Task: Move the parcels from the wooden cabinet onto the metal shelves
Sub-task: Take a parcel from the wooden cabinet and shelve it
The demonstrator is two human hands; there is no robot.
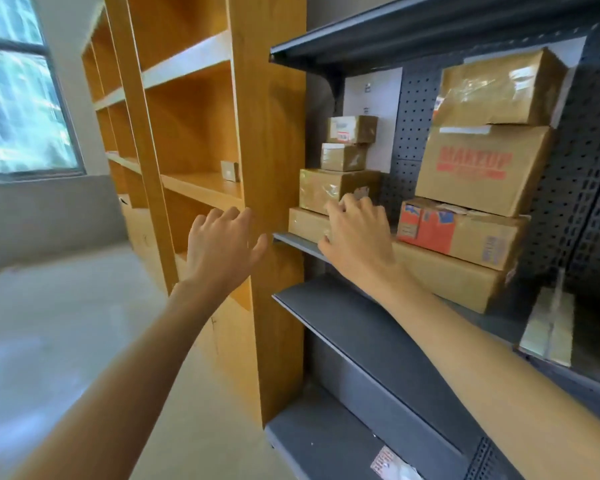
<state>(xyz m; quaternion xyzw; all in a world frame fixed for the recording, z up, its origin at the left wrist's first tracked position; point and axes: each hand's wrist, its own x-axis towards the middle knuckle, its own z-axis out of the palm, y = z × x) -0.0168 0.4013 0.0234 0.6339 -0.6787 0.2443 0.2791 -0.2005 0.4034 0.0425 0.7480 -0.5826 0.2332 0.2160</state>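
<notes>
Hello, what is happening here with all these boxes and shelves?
A person is moving parcels from the wooden cabinet onto the metal shelves. The right hand rests against the stack of parcels on the shelf; the left hand is open and holds nothing. One small parcel remains in the cabinet.
</notes>
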